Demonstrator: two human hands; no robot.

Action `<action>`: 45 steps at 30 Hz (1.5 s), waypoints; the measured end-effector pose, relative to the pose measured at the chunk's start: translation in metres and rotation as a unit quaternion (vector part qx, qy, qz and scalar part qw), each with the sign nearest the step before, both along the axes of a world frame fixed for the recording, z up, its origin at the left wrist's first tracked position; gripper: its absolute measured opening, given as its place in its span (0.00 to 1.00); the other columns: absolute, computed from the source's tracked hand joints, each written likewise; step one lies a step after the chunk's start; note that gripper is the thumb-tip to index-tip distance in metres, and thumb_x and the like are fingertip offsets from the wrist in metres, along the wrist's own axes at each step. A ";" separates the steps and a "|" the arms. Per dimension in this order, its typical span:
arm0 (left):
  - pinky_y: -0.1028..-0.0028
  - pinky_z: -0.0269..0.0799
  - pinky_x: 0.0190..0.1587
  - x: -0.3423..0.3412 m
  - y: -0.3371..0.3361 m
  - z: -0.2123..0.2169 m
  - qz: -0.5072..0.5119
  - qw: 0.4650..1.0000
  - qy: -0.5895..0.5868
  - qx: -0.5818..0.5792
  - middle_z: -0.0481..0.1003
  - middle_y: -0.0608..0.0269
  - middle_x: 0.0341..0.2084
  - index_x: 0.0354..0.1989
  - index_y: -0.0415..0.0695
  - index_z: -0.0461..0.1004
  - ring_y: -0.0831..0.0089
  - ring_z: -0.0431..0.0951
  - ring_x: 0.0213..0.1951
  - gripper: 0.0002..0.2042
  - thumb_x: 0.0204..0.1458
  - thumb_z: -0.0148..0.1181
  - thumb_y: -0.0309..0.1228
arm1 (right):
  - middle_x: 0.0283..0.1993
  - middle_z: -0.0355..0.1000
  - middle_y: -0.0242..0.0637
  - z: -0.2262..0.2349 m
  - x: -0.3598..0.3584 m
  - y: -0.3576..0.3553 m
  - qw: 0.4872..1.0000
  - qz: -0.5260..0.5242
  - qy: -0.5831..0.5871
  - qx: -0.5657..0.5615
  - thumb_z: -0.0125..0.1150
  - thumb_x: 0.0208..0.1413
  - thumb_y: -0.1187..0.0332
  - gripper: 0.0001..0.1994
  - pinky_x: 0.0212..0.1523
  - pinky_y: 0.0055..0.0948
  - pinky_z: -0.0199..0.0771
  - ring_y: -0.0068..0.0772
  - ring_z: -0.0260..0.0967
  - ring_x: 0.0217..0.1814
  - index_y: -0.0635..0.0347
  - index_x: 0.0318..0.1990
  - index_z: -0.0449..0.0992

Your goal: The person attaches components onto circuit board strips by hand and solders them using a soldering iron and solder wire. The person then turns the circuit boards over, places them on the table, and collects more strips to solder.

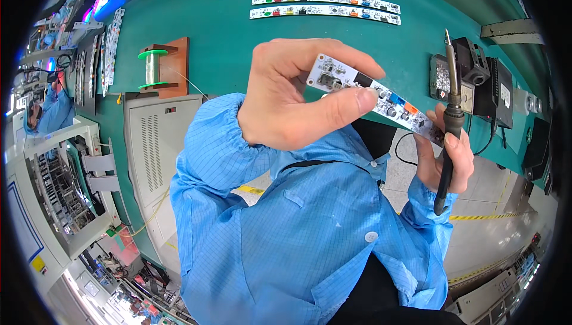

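My left hand [298,101] pinches a narrow white circuit board [393,109] near one end, between thumb and fingers. The board slants down to the right in front of my chest. It carries black, blue and orange parts and small round capacitors. In my closed right hand [460,161] is a soldering iron [454,116] with a black handle, its metal tip pointing up and away from the board. The board's lower right end reaches the fingers of that hand, which also seem to steady it; the exact contact is partly hidden.
Two similar strip boards [325,11] lie parallel on the green bench [223,33]. A solder spool [153,69] stands on a brown holder at left, its wire trailing right. At right are an iron stand [473,63] and a black box [499,95]. More strips [113,48] lie far left.
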State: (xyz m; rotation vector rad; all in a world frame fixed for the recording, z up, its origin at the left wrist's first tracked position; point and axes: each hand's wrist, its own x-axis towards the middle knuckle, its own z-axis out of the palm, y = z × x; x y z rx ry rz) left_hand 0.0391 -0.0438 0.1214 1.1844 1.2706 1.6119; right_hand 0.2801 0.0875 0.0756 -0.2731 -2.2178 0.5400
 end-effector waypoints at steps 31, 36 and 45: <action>0.75 0.72 0.31 0.076 0.049 -0.061 0.237 0.969 0.070 -0.013 0.77 0.57 0.25 0.35 0.36 0.75 0.73 0.77 0.27 0.03 0.54 0.59 0.21 | 0.60 0.64 0.65 -0.064 -0.041 -0.015 0.950 -0.014 0.224 -0.215 0.73 0.42 0.81 0.40 0.52 0.44 0.77 0.52 0.71 0.57 0.59 0.63 0.57; 0.70 0.72 0.31 -0.008 0.050 -0.043 0.081 0.955 0.278 -0.070 0.76 0.53 0.26 0.38 0.38 0.75 0.65 0.78 0.27 0.04 0.56 0.55 0.22 | 0.61 0.64 0.63 -0.082 0.005 0.007 0.933 -0.167 0.238 -0.212 0.62 0.56 0.73 0.30 0.56 0.44 0.71 0.47 0.72 0.54 0.61 0.64 0.56; 0.65 0.73 0.39 -0.037 0.078 -0.107 -0.185 0.828 0.506 -0.154 0.76 0.55 0.34 0.40 0.42 0.78 0.56 0.76 0.37 0.07 0.56 0.56 0.27 | 0.47 0.75 0.56 -0.104 0.045 0.029 0.956 -0.258 0.094 -0.106 0.55 0.61 0.68 0.16 0.50 0.40 0.72 0.46 0.73 0.46 0.67 0.54 0.69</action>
